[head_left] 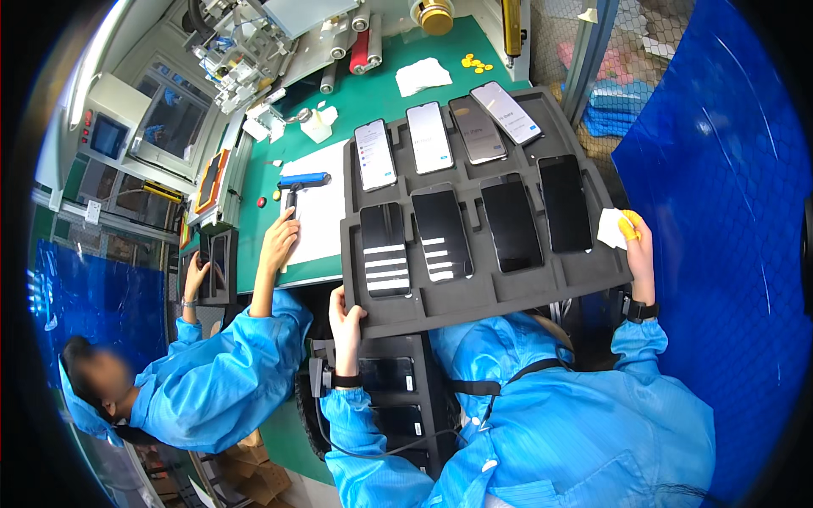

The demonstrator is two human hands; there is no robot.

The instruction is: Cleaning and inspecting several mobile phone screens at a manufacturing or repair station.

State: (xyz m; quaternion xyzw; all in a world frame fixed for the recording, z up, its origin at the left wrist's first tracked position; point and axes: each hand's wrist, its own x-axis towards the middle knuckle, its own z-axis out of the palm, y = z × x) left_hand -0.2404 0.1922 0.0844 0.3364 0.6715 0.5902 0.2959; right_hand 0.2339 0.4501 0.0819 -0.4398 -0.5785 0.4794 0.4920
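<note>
A dark grey foam tray [440, 317] is tilted up in front of me, with several phones in its slots. My left hand [345, 326] is closed on its near left corner, thumb on top. By the right edge, my right hand [641, 245], yellow covers on its fingertips, pinches a folded white wipe [611, 229]; whether it also grips the tray cannot be told. In the far row, phones such as the white-screened one [429, 138] are lit, and the rightmost phone [506, 113] lies askew. Nearer phones have dark screens, two with white stripes, like the left one [385, 250].
At left a co-worker's hand [279, 241] holds a blue roller [303, 180] over white paper [320, 212]. Another tray of phones [432, 372] lies below my left wrist. Machinery [246, 59] stands at the far left. White wipes [423, 76] and yellow finger covers [476, 63] lie beyond the tray.
</note>
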